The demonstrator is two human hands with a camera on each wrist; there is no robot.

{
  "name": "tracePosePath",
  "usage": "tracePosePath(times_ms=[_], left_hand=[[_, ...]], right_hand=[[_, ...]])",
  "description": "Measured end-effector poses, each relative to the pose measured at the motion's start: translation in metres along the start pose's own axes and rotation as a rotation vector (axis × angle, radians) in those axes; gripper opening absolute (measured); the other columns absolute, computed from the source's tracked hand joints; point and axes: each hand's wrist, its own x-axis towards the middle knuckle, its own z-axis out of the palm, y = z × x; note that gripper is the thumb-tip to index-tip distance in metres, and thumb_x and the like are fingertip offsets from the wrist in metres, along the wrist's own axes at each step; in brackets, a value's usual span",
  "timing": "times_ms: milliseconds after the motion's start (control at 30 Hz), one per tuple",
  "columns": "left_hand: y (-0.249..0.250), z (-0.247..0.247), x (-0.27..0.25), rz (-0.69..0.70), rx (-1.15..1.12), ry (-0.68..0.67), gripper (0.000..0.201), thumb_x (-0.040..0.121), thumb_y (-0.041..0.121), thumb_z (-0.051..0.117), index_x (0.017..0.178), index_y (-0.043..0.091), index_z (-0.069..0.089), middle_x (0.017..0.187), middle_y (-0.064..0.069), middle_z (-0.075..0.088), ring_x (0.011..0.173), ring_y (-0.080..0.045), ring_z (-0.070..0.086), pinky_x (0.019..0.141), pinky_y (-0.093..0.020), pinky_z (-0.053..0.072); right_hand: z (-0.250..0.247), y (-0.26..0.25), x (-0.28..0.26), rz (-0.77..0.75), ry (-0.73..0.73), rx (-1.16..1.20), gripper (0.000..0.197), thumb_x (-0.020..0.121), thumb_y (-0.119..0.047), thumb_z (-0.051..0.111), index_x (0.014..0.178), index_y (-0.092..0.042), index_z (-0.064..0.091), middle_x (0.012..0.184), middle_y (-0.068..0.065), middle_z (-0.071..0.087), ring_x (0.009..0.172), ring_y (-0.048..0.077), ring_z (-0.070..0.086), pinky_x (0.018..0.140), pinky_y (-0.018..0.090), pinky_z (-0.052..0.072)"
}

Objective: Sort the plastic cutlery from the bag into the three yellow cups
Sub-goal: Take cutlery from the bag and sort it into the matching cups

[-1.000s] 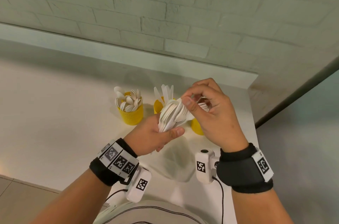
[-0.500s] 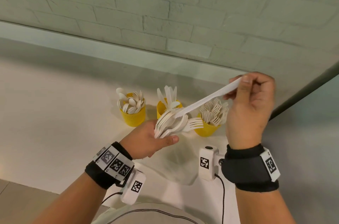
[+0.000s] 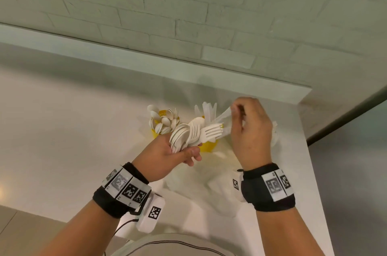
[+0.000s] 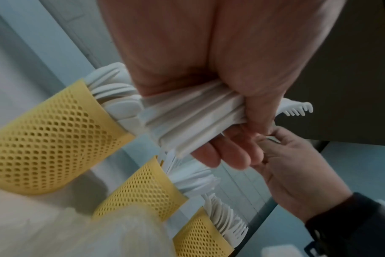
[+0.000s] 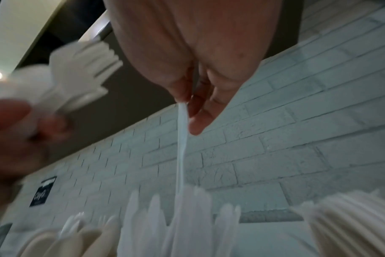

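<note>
While pinched by right hand point(image 3: 250, 130) fingers point(image 5: 182, 90), knife point(image 5: 181, 147) hangs above middle cup point(image 4: 141, 191).

White brick wall point(image 3: 188, 8), pale ledge point(image 3: 146, 60) along its foot, white countertop point(image 3: 62, 130) (glossy), dark sign point(image 5: 42, 191)

Three cups in a row on the counter point(image 3: 62, 130) — spoon cup point(image 3: 156, 133) left, knife cup point(image 3: 209, 146) middle, fork cup point(image 4: 200, 238) right.

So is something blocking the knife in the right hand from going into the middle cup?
Nothing visible blocks it. The right hand pinches the knife directly above the knives already standing in the middle cup.
</note>
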Motion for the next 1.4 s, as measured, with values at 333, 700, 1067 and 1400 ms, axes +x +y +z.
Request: tracePosePath(times_ms=[333,700,1067,1400], left_hand=[[0.008,-0.028,-0.005,0.134,0.115,0.095,0.021,0.087,0.027,0.069,0.092,0.009,0.078,0.086,0.003,0.078,0.080,-0.014,0.073,0.079,-0.013,0.051],[-0.005,-0.060,-0.003,0.193,0.186,0.120,0.026,0.091,0.007,0.071,0.080,0.030,0.072,0.074,0.016,0.075,0.061,-0.005,0.066,0.061,-0.018,0.052],[-0.012,-0.079,-0.009,0.136,0.114,0.243,0.031,0.091,0.045,0.064,0.108,0.020,0.075,0.086,0.012,0.078,0.053,-0.011,0.060,0.062,-0.020,0.049],[-0.016,-0.080,-0.006,0.151,0.194,0.284,0.029,0.087,0.050,0.066,0.103,0.026,0.070,0.091,0.003,0.075,0.087,-0.013,0.071,0.081,-0.037,0.056]], right_hand=[[0.029,-0.005,-0.010,0.169,-0.321,-0.481,0.024,0.086,-0.028,0.066,0.109,-0.027,0.072,0.124,0.004,0.049,0.115,0.032,0.041,0.090,0.049,0.042],[0.027,-0.100,-0.015,0.225,-0.497,0.549,0.022,0.101,-0.031,0.050,0.101,-0.023,0.071,0.101,0.000,0.067,0.101,0.022,0.065,0.086,0.026,0.050],[0.053,-0.105,-0.013,0.503,0.088,0.752,0.037,0.106,-0.030,0.039,0.106,-0.010,0.070,0.104,0.012,0.075,0.103,0.034,0.070,0.095,0.051,0.054],[0.061,-0.119,-0.018,0.422,-0.207,0.679,0.016,0.095,-0.021,0.070,0.103,-0.011,0.060,0.060,-0.017,0.052,0.054,0.000,0.047,0.058,0.016,0.042]])
